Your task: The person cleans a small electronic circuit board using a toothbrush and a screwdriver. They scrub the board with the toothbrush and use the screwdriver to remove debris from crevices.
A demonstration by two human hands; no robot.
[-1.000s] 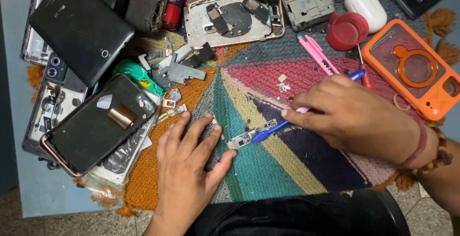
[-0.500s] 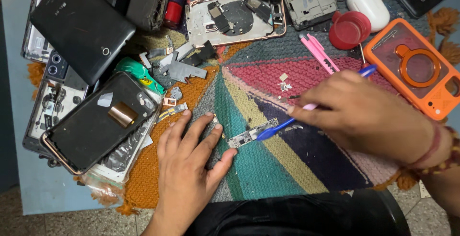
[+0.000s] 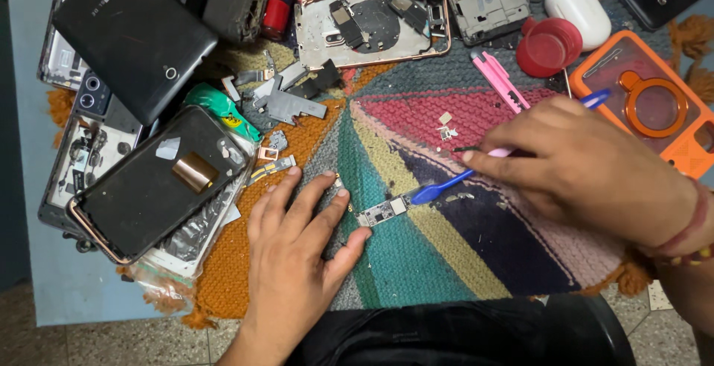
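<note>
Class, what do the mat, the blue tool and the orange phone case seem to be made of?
Mat: knitted yarn, matte; stitch rows show. Blue tool, held by the right hand: probably smooth plastic, with uniform colour. Orange phone case: likely glossy plastic or rubber, partly see-through.

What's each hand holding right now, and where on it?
Right hand holds blue tool by its upper handle. Left hand holds nothing; fingertips pin small circuit board.
</note>
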